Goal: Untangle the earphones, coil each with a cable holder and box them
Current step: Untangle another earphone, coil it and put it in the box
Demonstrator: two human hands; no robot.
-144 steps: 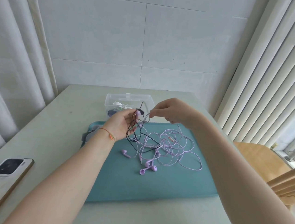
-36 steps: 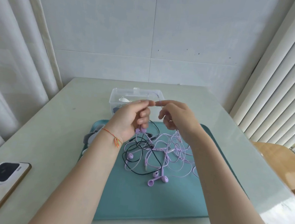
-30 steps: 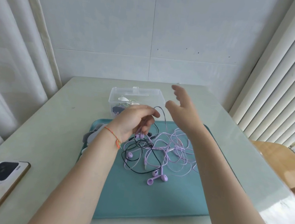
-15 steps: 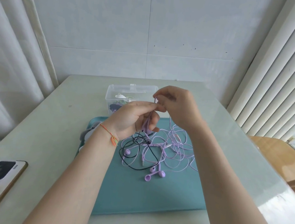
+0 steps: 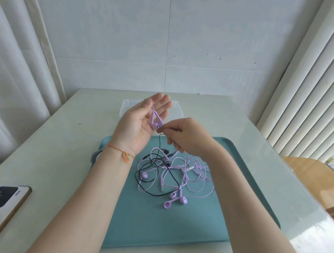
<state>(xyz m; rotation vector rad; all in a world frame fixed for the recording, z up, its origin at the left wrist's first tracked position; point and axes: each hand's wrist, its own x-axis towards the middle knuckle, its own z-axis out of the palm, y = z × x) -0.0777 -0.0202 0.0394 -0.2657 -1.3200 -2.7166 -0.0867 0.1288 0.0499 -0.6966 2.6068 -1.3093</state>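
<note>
Both forearms are bare and sleeveless; a thin orange braided string bracelet with a small tassel circles the left wrist.

Glossy table; matt teal mat; clear plastic box.

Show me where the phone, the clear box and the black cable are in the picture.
phone [image 5: 0, 197]: head view, on its dark camera block.
clear box [image 5: 178, 111]: head view, on its right rim, beside the raised left hand.
black cable [image 5: 174, 180]: head view, on the loop lying on the teal mat.
</note>
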